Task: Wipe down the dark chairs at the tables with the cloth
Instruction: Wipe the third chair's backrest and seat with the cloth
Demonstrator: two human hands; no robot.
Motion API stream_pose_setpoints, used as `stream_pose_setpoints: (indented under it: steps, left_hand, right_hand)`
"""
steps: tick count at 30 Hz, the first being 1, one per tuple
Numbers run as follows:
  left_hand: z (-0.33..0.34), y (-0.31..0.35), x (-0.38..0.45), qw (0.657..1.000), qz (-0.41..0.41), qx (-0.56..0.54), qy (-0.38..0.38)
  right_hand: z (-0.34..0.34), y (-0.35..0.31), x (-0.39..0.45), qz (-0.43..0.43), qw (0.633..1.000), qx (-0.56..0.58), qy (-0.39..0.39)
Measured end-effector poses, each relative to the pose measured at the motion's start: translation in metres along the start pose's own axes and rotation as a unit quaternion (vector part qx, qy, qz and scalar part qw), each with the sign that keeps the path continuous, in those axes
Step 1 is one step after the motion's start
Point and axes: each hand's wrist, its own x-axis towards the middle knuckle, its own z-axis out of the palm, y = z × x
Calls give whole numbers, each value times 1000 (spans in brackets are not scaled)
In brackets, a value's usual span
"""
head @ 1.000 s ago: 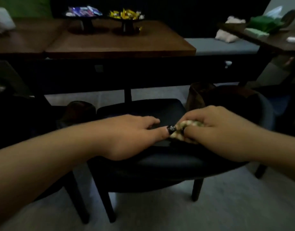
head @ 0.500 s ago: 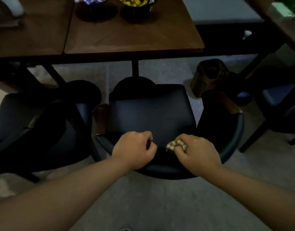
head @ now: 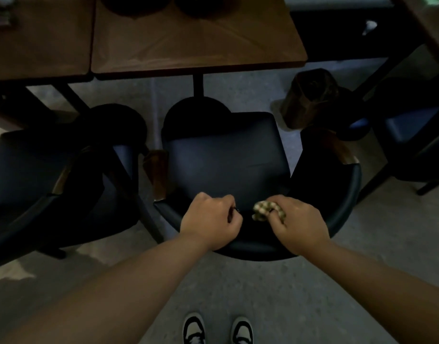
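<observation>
Since half a second ago almost nothing has shifted: both hands stay low on the curved backrest of the dark chair (head: 223, 157), and the view has tipped a little further down, so 2 black-and-white shoes (head: 218, 330) now show on the floor.

The right hand (head: 297, 223) has its fingers curled round a bunched, pale checked cloth (head: 261, 209), pressing it against the inner face of the backrest near the rear edge of the seat. The left hand (head: 211, 222) sits just beside it, fingers curled in; whether it grips the chair rim or holds nothing cannot be told.

A second dark chair (head: 39, 170) stands to the left, a third (head: 411, 135) to the right, both tucked near the wooden bench (head: 196, 43).

Risk, as a judgement: the cloth is so tightly wadded that it may only skim a narrow strip, leaving the seat and armrests unwiped. The dim light could also hide missed patches.

No brand, label or writing is legible.
</observation>
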Motion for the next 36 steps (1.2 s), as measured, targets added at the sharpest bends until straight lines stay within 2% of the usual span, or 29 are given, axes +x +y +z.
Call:
stream_pose_setpoints:
  steps: [5,11,13,15,17,18,20,22,24,26,29,33,36]
  left_hand:
    - [0,-1,-4,999,-20,-15,32]
    - [-5,-2,-2,999,-12,-49,15]
    - [-12,-6,3,994,-35,-104,30]
    - [-22,-20,13,991,-50,-110,56]
    - [-31,-49,34,994,-47,-47,86]
    - [-36,-67,46,995,-66,-10,80]
    - [-48,-106,69,991,-120,58,9]
    - [-55,-139,86,977,-132,115,-121]
    - [-51,-161,96,952,-93,142,-253]
    - [-44,-170,105,942,-21,132,-308]
    - [-37,-173,117,935,51,109,-333]
    - [-34,-182,127,955,42,26,-291]
    - [-31,-185,123,970,38,-28,-237]
  right_hand:
    - [7,5,7,74,997,-11,-12]
    - [1,0,9,77,996,-15,-37]
    - [-1,-1,10,82,995,-19,-51]
    - [3,3,13,96,992,-28,-81]
    - [10,4,28,157,979,35,-126]
    - [15,2,39,199,964,106,-138]
    - [31,-10,61,272,919,259,-122]
    - [48,-32,79,316,877,348,-102]
    - [70,-52,94,331,855,386,-103]
    - [92,-69,108,319,854,392,-126]
    - [129,-91,122,282,886,327,-171]
    - [163,-103,135,238,908,251,-237]
    - [175,-100,143,251,902,258,-238]
